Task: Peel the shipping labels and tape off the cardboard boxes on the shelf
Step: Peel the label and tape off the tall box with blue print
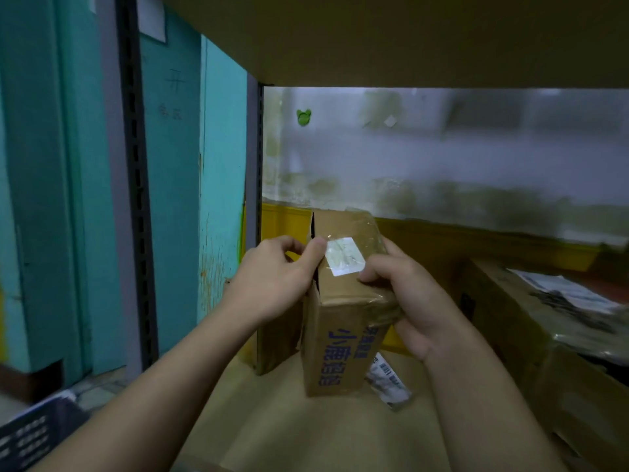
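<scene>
A small brown cardboard box with blue print stands on the shelf board in the middle of the view. Clear tape wraps its top, with a small white label stuck under it. My left hand pinches the tape edge at the box's top left corner, thumb and forefinger together. My right hand grips the box's right side, fingers curled over the taped top edge. Loose clear tape bunches under my right palm.
A bigger cardboard box with a torn label and plastic on top sits at the right. A peeled barcode label lies on the shelf board behind the small box. Another brown box stands behind left. A dark shelf post rises at the left.
</scene>
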Action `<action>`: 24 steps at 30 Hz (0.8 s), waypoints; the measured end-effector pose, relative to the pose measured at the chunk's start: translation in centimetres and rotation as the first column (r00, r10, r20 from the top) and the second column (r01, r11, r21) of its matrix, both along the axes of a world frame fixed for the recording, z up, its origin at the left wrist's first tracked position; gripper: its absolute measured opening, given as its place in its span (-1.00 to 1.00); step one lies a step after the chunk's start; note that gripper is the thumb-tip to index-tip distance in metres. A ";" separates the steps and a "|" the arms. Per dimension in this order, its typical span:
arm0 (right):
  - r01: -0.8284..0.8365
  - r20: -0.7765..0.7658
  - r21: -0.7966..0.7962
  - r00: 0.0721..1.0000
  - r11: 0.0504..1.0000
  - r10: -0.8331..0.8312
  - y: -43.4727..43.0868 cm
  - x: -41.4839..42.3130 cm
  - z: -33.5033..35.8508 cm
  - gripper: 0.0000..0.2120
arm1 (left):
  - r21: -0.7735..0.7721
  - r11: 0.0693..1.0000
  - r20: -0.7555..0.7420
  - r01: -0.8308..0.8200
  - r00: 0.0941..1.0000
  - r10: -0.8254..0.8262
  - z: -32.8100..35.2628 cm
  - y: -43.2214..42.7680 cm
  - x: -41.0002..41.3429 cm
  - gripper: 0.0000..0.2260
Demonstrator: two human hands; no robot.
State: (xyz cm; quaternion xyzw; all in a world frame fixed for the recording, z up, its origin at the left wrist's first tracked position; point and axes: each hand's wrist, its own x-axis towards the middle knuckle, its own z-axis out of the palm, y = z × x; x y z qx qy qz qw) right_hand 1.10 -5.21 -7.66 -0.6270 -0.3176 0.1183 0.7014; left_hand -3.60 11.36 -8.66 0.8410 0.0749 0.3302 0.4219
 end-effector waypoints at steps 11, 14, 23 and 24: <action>0.022 0.017 -0.019 1.000 1.000 -0.022 -0.7 -0.9 -0.3 -0.54 | 0.428 0.893 -0.001 0.141 0.988 -0.156 1.1 1.0 -2.1 -0.09; 0.026 0.022 -0.022 0.999 0.999 -0.025 -0.6 -1.3 -0.3 -0.53 | 0.465 0.871 -0.045 0.158 0.987 -0.154 1.8 0.8 -2.4 -0.12; 0.071 0.089 -0.083 0.994 0.994 -0.064 -0.7 -1.4 -0.4 -0.50 | 0.589 0.797 -0.096 0.133 0.991 -0.094 4.0 0.8 -3.5 -0.28; 0.090 0.098 -0.085 0.992 0.992 -0.082 -0.6 -1.6 -0.3 -0.53 | 0.606 0.785 -0.095 0.134 0.991 -0.096 4.1 0.8 -3.5 -0.30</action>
